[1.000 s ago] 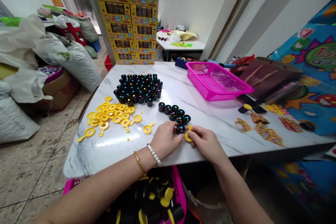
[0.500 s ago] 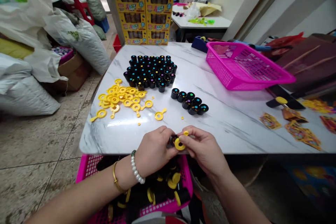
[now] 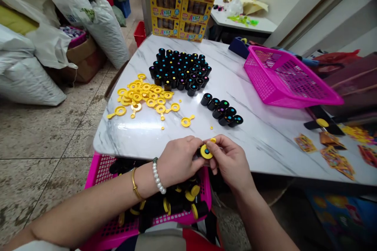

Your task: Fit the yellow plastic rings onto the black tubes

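Yellow ring (image 3: 206, 156): it's come over from beside the cup and now sits across its end, a blue dot showing through the hole, its small tab (image 3: 213, 140) sticking up.
Black cup (image 3: 198, 151): held between the two hands, just above the near edge of the marble-patterned table (image 3: 141, 137), mostly hidden by fingers and ring.
Left hand (image 3: 181, 160): closed around the cup's side, pearl bracelet (image 3: 158, 180) and gold bangle (image 3: 135, 186) on that arm.
Right hand (image 3: 234, 160): thumb and fingers pinching the yellow ring, right up against the cup.
View: it's swung since the last frame, and the far yellow boxes (image 3: 194, 11) now look tilted.
Seven black cups (image 3: 219, 113): same small cluster as before, ahead of the hands, and that big cup group (image 3: 179, 72) stands behind to the left.
Yellow pile (image 3: 141, 94): unchanged at the left, one lone ring (image 3: 185, 122) lying nearer the hands.
Pink baskets: one (image 3: 262, 82) on the table at the right; the other (image 3: 93, 168) below the near edge, holding black tubes with yellow caps.
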`<state>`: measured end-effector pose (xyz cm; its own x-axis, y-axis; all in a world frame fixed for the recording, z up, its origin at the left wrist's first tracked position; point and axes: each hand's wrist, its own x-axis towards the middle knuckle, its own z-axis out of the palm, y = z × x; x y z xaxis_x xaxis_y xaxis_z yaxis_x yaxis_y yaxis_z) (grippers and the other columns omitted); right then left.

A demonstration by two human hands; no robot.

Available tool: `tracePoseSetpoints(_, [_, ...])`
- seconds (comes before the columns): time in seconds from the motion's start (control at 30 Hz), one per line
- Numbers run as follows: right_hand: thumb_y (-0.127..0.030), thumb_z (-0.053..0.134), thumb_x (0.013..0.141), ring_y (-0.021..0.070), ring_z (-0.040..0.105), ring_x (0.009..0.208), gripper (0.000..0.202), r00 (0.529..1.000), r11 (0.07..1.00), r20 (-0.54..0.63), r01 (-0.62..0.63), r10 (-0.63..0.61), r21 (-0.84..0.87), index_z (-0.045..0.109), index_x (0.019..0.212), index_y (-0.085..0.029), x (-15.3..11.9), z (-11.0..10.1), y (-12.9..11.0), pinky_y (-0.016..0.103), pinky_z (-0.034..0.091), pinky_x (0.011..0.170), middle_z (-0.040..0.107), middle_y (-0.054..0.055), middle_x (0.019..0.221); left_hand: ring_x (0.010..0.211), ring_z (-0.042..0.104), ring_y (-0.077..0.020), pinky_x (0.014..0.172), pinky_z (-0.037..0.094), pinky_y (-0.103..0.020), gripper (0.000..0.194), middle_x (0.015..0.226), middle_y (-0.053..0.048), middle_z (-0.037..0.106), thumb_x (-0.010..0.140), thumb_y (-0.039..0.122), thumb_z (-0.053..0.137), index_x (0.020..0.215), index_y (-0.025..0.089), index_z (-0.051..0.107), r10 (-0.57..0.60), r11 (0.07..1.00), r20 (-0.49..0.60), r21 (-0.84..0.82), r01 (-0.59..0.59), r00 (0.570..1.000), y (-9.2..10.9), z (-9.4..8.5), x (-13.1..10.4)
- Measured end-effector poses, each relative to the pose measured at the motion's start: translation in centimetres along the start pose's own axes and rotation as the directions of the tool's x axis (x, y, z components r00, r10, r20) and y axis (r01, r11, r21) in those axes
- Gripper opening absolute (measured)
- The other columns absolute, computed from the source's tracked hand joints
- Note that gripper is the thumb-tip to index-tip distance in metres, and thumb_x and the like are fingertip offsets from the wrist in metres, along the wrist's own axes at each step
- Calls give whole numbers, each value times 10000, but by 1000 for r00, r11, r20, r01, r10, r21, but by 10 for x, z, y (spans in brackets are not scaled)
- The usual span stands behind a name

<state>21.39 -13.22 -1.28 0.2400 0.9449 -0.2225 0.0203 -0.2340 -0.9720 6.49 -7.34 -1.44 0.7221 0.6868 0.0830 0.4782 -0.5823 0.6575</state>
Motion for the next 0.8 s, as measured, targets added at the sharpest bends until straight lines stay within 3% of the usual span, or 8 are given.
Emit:
tracePoseSetpoints(0.17, [-375, 679, 801, 32, 360, 363, 234, 997, 998, -68, 45, -42, 42, 567, 750, -175, 0, 3, 2, 156, 260, 352, 513, -62, 507, 764, 581, -166, 653, 425, -259, 203, 851, -21, 625, 848, 373, 568, 920, 185, 595, 17, 1000, 5, 13, -17, 1000, -3, 2, 2])
tracePoseSetpoints(0.4, [-381, 672, 800, 37, 404, 408, 247, 998, 998, -38, 55, -56, -23, 545, 768, -171, 2, 2, 1, 159, 305, 359, 604, -13, 669, 721, 570, -158, 640, 407, -256, 142, 805, -19, 631, 817, 306, 591, 871, 175, 594, 2, 1000, -14, -13, -3, 1000, -2, -1, 1])
tracePoseSetpoints(0.5, [-380, 661, 808, 29, 405, 407, 245, 995, 995, -38, 89, -90, -40, 542, 779, -167, 0, 3, 1, 148, 302, 344, 607, -8, 704, 649, 568, -141, 593, 406, -239, 168, 727, -9, 625, 809, 330, 587, 848, 166, 589, -38, 984, 69, -172, 50, 997, 2, -9, 1])
tracePoseSetpoints(0.6, [-373, 621, 841, 38, 419, 387, 213, 994, 991, -34, 102, -105, -86, 556, 816, -172, -3, 4, 1, 145, 323, 338, 537, -48, 603, 501, 539, -103, 467, 373, -195, 286, 630, 16, 597, 855, 443, 512, 911, 167, 562, -134, 866, 238, -443, 231, 962, 4, -12, 3])
tracePoseSetpoints(0.67, [-363, 597, 859, 47, 446, 379, 186, 991, 987, -41, 122, -127, -107, 558, 910, -189, -3, 5, 1, 151, 358, 340, 497, -70, 591, 428, 504, -83, 409, 345, -170, 309, 584, 36, 562, 884, 468, 451, 931, 172, 529, -190, 754, 292, -568, 330, 937, 4, -10, 5])
tracePoseSetpoints(0.73, [-353, 593, 862, 51, 467, 375, 209, 986, 983, -54, 148, -155, -106, 537, 1010, -216, -3, 6, 2, 155, 380, 334, 479, -80, 626, 399, 482, -71, 387, 335, -153, 295, 556, 53, 530, 892, 463, 438, 911, 177, 509, -201, 682, 304, -639, 356, 931, 3, -5, 5])
tracePoseSetpoints(0.8, [-353, 601, 853, 49, 467, 364, 238, 985, 984, -59, 159, -164, -83, 522, 1044, -234, -3, 7, 2, 159, 384, 318, 461, -85, 649, 400, 486, -71, 391, 342, -150, 281, 542, 57, 523, 900, 449, 431, 915, 181, 513, -189, 679, 288, -652, 337, 939, 3, -2, 3])
